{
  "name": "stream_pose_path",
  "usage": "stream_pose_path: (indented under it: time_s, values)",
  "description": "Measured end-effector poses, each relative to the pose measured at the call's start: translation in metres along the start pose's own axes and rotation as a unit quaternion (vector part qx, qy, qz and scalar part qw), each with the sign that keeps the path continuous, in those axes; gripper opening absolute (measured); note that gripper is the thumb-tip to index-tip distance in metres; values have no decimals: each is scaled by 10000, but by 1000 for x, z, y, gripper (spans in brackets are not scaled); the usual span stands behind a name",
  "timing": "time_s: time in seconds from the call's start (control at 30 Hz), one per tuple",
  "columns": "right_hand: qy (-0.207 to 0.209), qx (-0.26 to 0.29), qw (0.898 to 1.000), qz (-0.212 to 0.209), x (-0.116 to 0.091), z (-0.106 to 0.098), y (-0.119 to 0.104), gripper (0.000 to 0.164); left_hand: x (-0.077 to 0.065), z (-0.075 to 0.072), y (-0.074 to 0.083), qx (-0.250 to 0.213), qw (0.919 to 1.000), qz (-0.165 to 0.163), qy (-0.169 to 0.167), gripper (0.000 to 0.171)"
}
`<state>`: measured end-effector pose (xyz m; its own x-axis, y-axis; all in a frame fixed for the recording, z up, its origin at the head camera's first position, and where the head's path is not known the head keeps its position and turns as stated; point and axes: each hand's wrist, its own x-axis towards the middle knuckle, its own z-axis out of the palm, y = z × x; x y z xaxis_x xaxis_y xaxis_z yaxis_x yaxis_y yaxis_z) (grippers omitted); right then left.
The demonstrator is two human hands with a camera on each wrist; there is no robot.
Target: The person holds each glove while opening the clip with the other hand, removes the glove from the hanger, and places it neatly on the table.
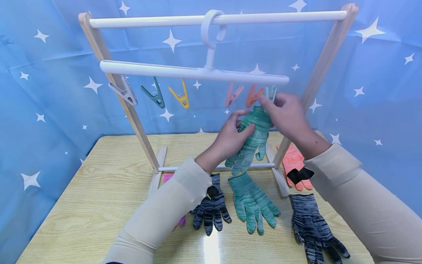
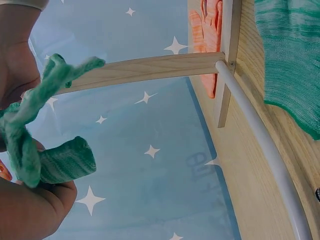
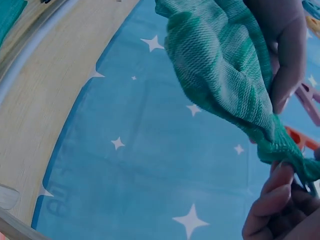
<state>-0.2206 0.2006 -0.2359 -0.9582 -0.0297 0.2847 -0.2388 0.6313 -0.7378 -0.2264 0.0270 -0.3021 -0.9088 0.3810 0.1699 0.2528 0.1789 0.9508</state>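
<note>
A green knit glove (image 1: pixel 260 121) hangs fingers-down below the hanger, its cuff at a pale green clothespin (image 1: pixel 271 93). My left hand (image 1: pixel 232 137) holds the glove by its side, thumb across the front. At the cuff, my right hand (image 1: pixel 290 113) pinches the clothespin, thumb on its near side. In the right wrist view the right fingertips (image 3: pixel 280 180) are right under the bunched cuff, and the clothespin is mostly hidden. An orange clothespin (image 1: pixel 253 96) hangs close beside the right thumb. The left wrist view shows the glove (image 2: pixel 67 160) edge-on between both hands.
A white hanger (image 1: pixel 194 73) hangs on the rack's top bar (image 1: pixel 148 22), with pink (image 1: pixel 233 95), yellow (image 1: pixel 181 96), dark green (image 1: pixel 155 94) and grey (image 1: pixel 125 91) clothespins. Another green glove (image 1: pixel 252 205), dark striped gloves (image 1: pixel 310 223), and orange (image 1: pixel 293 161) and magenta (image 1: pixel 167 177) gloves lie below.
</note>
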Motion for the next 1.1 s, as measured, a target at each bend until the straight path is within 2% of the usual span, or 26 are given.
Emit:
stream_pose_path:
  time_s: [0.5,1.1]
  values:
    - [-89,-235,9996,158,5,-4,-6,73,-2,-1,-3,-174,9997,41,-173,48]
    - [0,-376,9992,-97,6,-3,-4,73,-4,-4,-6,-186,9996,-47,-226,48]
